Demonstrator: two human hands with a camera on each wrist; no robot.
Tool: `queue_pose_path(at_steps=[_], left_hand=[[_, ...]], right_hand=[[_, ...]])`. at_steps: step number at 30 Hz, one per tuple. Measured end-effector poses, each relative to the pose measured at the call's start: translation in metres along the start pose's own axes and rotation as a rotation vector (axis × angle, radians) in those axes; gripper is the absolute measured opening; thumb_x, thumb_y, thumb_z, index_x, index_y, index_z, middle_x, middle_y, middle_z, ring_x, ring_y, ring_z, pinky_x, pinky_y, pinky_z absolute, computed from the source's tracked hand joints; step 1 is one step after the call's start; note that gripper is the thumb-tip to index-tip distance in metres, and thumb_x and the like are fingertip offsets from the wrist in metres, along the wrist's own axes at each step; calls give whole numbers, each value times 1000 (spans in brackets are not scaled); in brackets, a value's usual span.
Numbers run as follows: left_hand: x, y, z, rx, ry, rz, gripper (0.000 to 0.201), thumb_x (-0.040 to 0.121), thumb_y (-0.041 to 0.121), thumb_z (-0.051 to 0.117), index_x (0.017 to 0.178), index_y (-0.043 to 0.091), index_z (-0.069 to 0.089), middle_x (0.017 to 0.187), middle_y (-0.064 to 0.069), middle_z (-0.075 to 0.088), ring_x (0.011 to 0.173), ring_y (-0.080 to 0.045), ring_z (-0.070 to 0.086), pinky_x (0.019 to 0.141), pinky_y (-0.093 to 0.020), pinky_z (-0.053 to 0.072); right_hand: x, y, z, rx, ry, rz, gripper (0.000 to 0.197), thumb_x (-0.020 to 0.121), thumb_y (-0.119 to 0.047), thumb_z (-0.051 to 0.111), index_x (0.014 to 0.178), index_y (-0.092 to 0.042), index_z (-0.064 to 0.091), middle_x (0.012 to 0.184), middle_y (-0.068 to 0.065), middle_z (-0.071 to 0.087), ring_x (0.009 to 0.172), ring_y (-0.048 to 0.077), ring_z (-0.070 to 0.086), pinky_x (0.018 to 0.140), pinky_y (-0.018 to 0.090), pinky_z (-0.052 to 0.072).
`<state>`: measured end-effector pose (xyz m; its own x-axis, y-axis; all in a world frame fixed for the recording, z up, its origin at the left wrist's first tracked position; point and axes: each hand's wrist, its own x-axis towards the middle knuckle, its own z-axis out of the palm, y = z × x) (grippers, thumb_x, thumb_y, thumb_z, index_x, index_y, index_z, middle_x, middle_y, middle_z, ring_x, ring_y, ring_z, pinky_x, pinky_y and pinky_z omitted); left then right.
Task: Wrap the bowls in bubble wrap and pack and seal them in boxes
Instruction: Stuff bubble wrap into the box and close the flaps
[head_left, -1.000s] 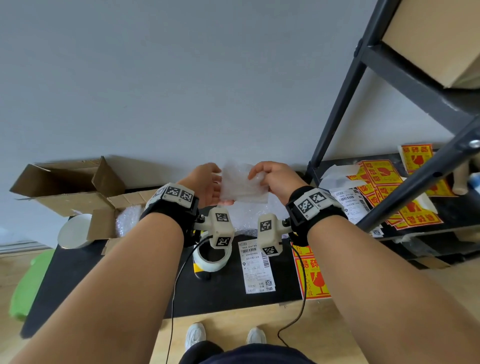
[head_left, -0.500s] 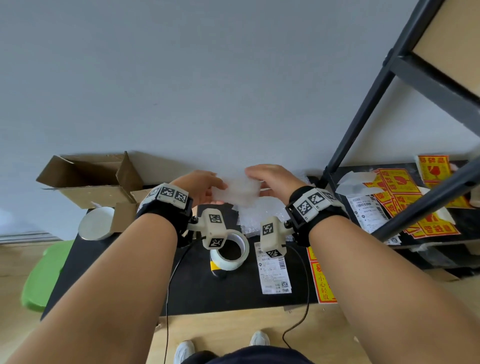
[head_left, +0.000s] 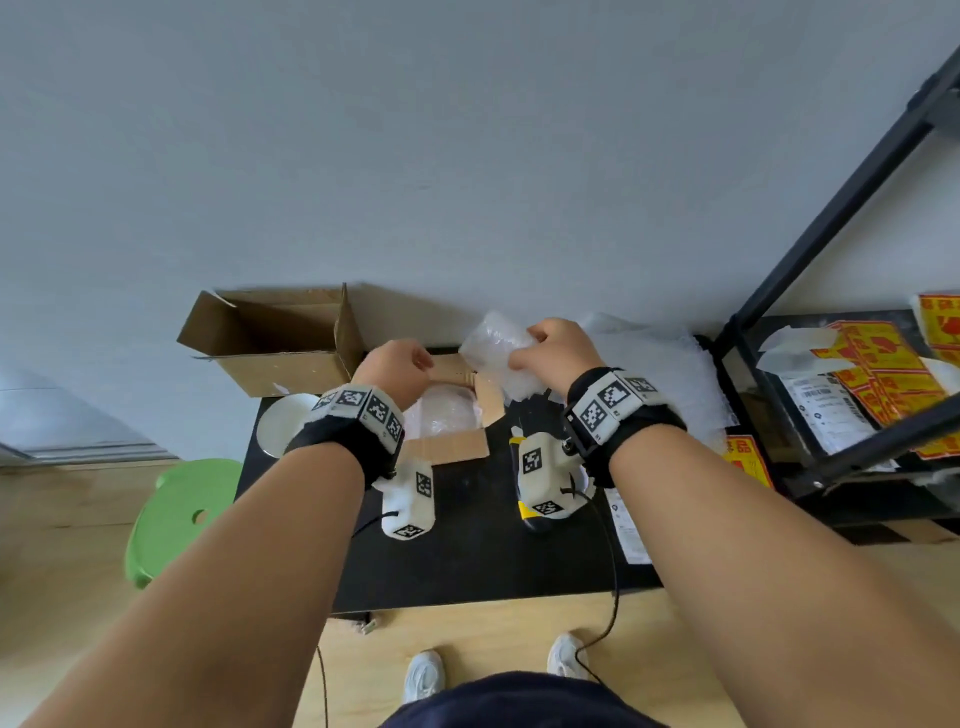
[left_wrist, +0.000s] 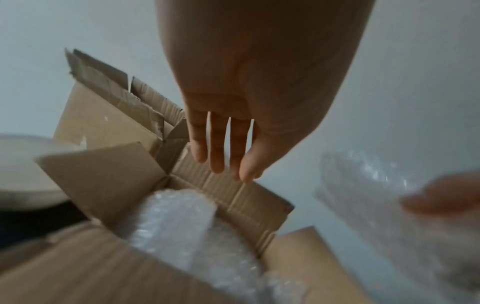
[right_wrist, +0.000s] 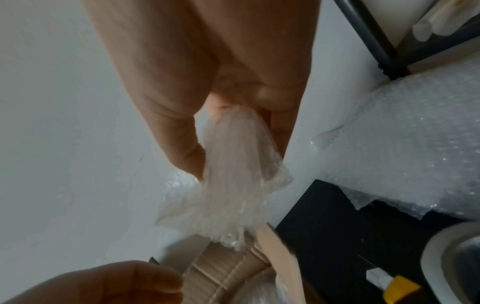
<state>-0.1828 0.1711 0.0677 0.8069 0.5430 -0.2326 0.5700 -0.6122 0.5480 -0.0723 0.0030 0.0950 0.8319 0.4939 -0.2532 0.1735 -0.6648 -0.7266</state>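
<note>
We count two cardboard boxes (head_left: 275, 340) (head_left: 447, 410), one unwrapped white bowl (head_left: 283, 426), one green stool (head_left: 182, 514), one tape roll (right_wrist: 451, 265), and two hands (head_left: 392, 371) (head_left: 558, 353).

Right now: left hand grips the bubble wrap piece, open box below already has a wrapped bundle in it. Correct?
One slip: the right hand grips the bubble wrap piece, not the left. The right wrist view shows its fingers pinching it. The left hand is open over the open box, which does hold a wrapped bundle.

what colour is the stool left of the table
Bright green; the stool shows best in the head view, beside the black table.
</note>
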Motion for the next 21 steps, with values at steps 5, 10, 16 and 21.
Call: queue_pose_path(at_steps=[5,10,16,21], left_hand=[[2,-32,13,389,-88,147,53,84,8,53,131,31,54,137,0,46,129,-26,40,107,-43,38],[3,-51,30,527,-4,307,59,81,22,64,136,29,45,146,-1,33,137,-25,28,111,-40,27],[3,-67,35,515,-2,362,67,82,31,66,143,30,37,151,2,26,141,-21,19,116,-42,20],[4,-71,33,480,-49,361,66,85,33,64,145,30,35,156,2,20,145,-20,12,118,-45,15]], right_hand=[[-1,-11,39,-159,41,43,29,75,-22,72,95,-10,55,82,0,54,77,21,55,60,28,39],[-6,-13,75,-397,224,-56,36,84,-17,62,114,-5,47,115,14,54,106,32,54,81,39,46],[-5,-10,110,-737,273,-103,30,93,-8,46,122,-5,44,122,13,51,111,30,52,80,35,44],[-3,-6,129,-743,116,-71,38,94,-8,48,131,0,43,131,16,47,120,30,47,91,34,44]])
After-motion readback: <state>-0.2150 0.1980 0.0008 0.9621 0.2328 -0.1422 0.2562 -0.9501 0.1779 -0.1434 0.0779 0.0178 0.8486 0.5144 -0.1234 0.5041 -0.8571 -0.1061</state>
